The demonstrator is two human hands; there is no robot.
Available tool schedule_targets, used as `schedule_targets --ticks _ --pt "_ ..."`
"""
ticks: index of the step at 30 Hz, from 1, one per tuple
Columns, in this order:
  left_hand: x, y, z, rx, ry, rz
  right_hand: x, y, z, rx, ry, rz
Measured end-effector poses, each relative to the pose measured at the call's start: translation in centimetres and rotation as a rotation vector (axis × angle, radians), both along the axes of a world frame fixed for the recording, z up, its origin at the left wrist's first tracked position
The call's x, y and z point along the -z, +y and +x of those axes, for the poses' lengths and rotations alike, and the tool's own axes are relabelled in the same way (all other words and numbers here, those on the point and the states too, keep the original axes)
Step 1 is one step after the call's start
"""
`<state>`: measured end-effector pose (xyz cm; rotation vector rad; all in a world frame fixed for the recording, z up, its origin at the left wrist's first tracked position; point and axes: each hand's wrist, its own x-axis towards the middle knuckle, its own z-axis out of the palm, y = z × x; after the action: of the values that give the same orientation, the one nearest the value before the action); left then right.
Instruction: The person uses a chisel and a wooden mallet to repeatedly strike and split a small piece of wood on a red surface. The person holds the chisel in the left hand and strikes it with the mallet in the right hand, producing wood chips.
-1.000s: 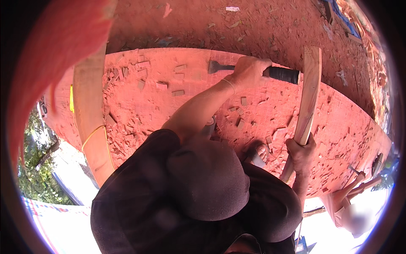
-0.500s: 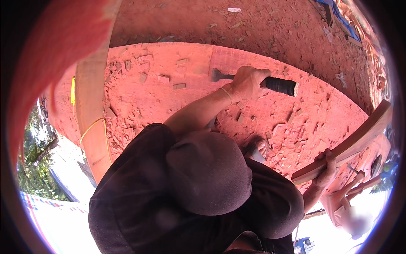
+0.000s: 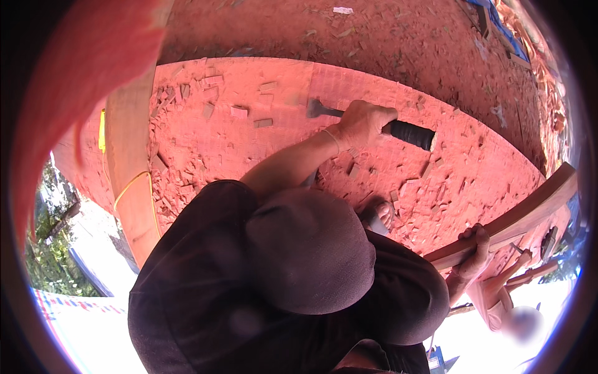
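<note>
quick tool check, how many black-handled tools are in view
1: a flat-bladed metal tool with a black-wrapped handle, held in the left hand. Others may be hidden.

Single view, head: left lens of a side-by-side fisheye pair, worn on the person. Aimed steeply down; red surface (image 3: pixel 280 159) spreads across the middle, its far edge showing as an arc in the upper frame. Dark clothing (image 3: pixel 193 293) fills lower centre, close. Left hand (image 3: pixel 364 123) above centre, right hand (image 3: pixel 476 250) right of centre, both farther off. Blurred red shape (image 3: pixel 93 75), upper left, very near the lens. Foliage (image 3: pixel 55 246) lower left, co-worker (image 3: pixel 494 304) lower right, both small, well off.
</note>
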<state>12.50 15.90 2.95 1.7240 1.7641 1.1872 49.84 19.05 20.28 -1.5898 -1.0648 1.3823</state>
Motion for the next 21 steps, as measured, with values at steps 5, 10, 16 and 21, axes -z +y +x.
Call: schedule_targets --ticks 5,10,16,21 --pt "0.3 -0.3 0.0 -0.003 0.008 0.036 -4.6 3.0 -2.2 0.092 0.184 0.319" --pt "0.4 0.2 0.0 -0.002 0.008 -0.007 -9.0 5.2 -10.5 0.422 0.128 0.544" --pt "0.9 -0.9 0.2 0.042 0.05 -0.028 5.6 -4.3 -10.6 -0.45 -0.555 -0.186" --pt "0.9 -1.9 -0.5 -0.012 0.077 0.014 2.6 -1.4 -0.6 -0.228 -0.365 0.064"
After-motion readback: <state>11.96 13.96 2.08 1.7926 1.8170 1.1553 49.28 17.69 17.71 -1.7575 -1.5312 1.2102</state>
